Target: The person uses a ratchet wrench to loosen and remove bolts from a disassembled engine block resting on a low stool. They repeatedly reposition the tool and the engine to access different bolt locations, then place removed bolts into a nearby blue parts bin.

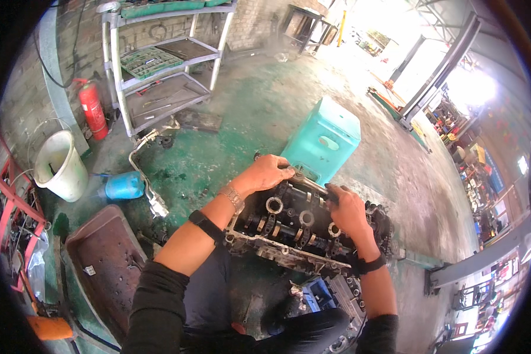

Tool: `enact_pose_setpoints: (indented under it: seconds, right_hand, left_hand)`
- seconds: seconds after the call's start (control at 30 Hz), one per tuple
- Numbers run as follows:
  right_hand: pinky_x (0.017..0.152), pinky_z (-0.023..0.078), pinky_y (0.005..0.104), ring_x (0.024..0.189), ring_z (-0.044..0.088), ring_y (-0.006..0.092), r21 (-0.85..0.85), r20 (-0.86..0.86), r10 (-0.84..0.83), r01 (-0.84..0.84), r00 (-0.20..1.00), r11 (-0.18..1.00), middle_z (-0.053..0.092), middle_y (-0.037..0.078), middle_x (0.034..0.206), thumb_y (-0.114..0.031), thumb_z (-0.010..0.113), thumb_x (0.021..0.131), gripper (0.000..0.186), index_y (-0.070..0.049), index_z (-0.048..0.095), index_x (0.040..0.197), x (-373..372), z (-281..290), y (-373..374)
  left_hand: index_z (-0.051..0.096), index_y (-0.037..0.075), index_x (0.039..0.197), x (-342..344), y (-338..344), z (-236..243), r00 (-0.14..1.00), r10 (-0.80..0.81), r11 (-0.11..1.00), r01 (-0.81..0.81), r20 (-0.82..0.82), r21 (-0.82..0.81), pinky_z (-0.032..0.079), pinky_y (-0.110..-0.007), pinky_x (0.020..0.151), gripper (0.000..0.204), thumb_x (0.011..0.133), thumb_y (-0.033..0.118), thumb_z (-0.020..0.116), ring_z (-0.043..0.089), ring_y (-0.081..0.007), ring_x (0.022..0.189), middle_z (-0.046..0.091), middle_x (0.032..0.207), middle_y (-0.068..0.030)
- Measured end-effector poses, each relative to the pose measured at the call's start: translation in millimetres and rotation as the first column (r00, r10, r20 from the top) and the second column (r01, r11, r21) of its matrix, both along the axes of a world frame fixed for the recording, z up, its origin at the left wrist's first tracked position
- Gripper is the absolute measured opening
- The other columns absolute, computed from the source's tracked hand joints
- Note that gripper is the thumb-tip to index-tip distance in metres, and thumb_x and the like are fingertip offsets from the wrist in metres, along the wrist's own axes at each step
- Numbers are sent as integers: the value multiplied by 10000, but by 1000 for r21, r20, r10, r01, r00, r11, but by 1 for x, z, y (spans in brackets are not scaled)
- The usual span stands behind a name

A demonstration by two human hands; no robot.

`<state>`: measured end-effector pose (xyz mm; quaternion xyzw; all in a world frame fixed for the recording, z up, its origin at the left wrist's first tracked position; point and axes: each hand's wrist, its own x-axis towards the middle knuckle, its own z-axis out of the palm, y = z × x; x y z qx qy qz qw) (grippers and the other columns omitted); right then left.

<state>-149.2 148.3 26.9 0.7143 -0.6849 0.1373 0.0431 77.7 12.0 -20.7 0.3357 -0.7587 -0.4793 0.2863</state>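
An engine cylinder head (277,251), dark and oily inside, with camshafts (286,233) and round metal rings (274,205), lies in front of me at the lower middle. A long metal piece (310,184) runs along its far side. My left hand (266,173) has its fingers closed on that piece's left part. Farther right, my right hand (348,209) is curled over the same piece, thumb and fingertips pressed together on it; its fingertips are partly hidden. Just behind stands an upturned turquoise plastic stool (330,133) or box, close to the left hand.
Around me are a brown tray (88,241), a white bucket (59,174), a blue container (124,186), a fire extinguisher (91,109), a shelved trolley (162,109), a bent pipe (138,165), a blue parts case (317,295) and lift posts (430,71).
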Motion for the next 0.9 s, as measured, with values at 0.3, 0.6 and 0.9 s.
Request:
enact_pose_setpoints:
  seconds: [0.3,0.6,0.9]
  right_hand:
    - [906,486,428,1007,635,330,-94,-189,87,-107,978,990,688,113,1034,-52,703,787,287,-86,711,1072,-19,1,-59]
    - [1099,373,514,1275,507,380,-325,-362,110,-236,925,916,618,155,1256,22,599,803,286,-70,654,1068,7,-9,-131]
    - [1089,422,469,1325,463,411,-309,-366,178,-300,914,903,444,238,1455,-5,578,834,384,-108,625,1201,46,4,-155]
  left_hand:
    - [703,3,1120,0,-3,-1,999,5,1000,-4,49,-15,493,-367,898,454,928,412,657,652,-250,965,721,1067,-148]
    - [684,-4,1150,-1,-6,-6,999,0,1000,1,40,-18,497,-366,901,508,882,425,729,654,-217,972,721,1096,-145]
    - [684,-22,1101,-4,-3,-11,999,-21,997,23,-28,73,505,-348,857,425,819,267,815,649,-194,910,727,1012,-141]
